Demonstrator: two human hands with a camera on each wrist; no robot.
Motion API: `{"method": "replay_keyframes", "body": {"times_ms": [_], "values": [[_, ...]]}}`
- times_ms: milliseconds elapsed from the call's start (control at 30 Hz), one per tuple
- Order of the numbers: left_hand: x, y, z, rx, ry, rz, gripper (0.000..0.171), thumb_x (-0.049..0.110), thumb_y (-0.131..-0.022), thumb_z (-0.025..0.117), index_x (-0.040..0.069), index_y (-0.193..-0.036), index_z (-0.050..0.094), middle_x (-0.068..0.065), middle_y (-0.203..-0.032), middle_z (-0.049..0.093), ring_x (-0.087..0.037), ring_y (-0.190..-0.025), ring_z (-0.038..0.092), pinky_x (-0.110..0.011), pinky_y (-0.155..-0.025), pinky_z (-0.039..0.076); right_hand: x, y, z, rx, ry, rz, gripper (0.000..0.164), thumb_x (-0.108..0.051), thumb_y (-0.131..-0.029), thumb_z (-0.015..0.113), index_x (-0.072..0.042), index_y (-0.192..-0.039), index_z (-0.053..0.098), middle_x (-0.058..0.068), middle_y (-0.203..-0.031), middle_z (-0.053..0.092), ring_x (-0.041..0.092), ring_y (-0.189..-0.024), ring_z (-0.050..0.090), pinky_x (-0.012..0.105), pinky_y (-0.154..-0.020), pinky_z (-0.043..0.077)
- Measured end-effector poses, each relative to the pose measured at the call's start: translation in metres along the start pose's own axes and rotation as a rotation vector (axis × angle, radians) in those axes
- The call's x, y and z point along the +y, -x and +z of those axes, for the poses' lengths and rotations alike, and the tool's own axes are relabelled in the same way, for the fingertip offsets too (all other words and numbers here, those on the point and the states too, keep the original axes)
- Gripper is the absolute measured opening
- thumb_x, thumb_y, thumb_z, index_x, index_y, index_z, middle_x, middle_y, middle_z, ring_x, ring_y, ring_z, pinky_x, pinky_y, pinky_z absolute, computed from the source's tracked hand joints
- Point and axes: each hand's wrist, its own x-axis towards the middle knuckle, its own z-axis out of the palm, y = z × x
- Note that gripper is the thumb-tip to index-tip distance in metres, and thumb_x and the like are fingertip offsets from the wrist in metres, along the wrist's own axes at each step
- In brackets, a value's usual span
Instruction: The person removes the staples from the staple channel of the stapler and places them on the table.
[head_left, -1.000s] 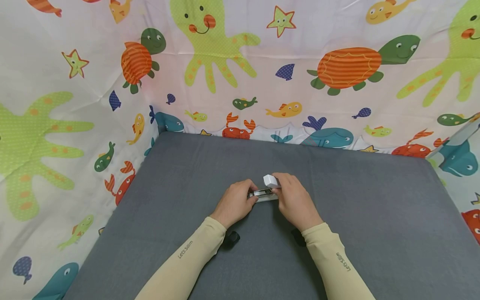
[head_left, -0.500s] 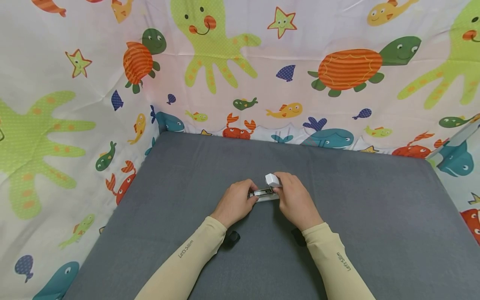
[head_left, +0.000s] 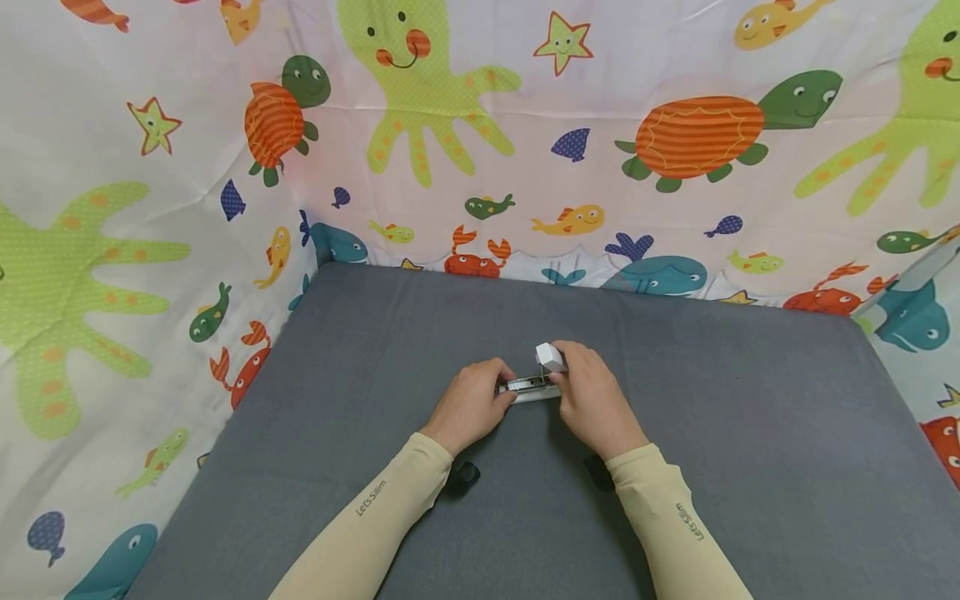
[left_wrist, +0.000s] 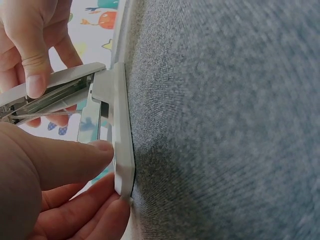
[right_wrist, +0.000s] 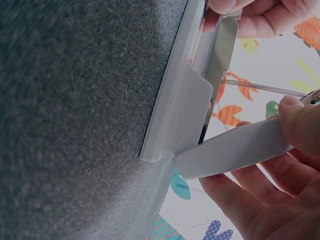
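A white stapler [head_left: 536, 397] was held hinged open between the two grips, over the grey cloth-covered surface [head_left: 420, 333]. The free end of its base [left_wrist: 124, 145] was pinched in the left grip [head_left: 467, 406]: thumb laid across by the metal magazine [right_wrist: 220, 55], fingers curled at the end. Whether the magazine was also pressed by that thumb could not be told. The top arm [right_wrist: 235, 150] was grasped in the right grip [head_left: 596, 406], thumb on one face, fingers on the other, and was angled well up from the base. The hinge end was located just beside the right grip, low, near the surface. The base was laid along the cloth, as seen from both wrists.

A thin coil spring [right_wrist: 265, 89] was strung across the gap between magazine and top arm, between the two grips. Bare metal was exposed on the inner side of the top arm, next to the right thumb.

Behind the grips, both forearms were covered by cream sleeves [head_left: 360, 508] marked with dark lettering. A black device [head_left: 463, 477] was seen under the left wrist, just behind the left grip; a similar one was partly hidden under the right wrist. Well beyond both grips, the surface was bordered by white fabric [head_left: 540, 108] printed with sea animals.
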Motion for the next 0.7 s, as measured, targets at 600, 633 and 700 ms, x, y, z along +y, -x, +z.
{"method": "replay_keyframes", "body": {"times_ms": [600,633,700], "values": [[-0.0011,0.0006,-0.0013,0.006,0.009,0.018,0.017,0.014,-0.099,0.08,0.011,-0.115,0.075,-0.002,-0.107,0.077,-0.017,-0.09,0.066,-0.036,-0.083,0.058,0.0006,-0.0007,0.0004,0.016,-0.048,0.038,0.035,-0.001,-0.104,0.067,0.006,-0.137,0.058,0.022,-0.123,0.068,0.039,-0.111,0.066,0.054,-0.099,0.057],[-0.0012,0.0006,-0.0013,0.006,0.011,0.017,0.017,0.014,-0.099,0.08,0.011,-0.115,0.075,-0.002,-0.107,0.077,-0.017,-0.089,0.066,-0.036,-0.082,0.058,0.0007,-0.0004,0.0005,0.014,-0.051,0.042,0.035,-0.001,-0.104,0.067,0.006,-0.137,0.058,0.022,-0.123,0.068,0.039,-0.111,0.066,0.054,-0.098,0.057],[-0.0014,0.0009,-0.0014,0.005,0.014,0.015,0.017,0.014,-0.098,0.081,0.012,-0.114,0.076,-0.002,-0.106,0.077,-0.016,-0.089,0.066,-0.035,-0.082,0.058,0.0006,0.0001,0.0006,0.01,-0.055,0.052,0.036,-0.001,-0.104,0.066,0.006,-0.139,0.057,0.023,-0.123,0.068,0.039,-0.111,0.066,0.054,-0.098,0.057]]}}
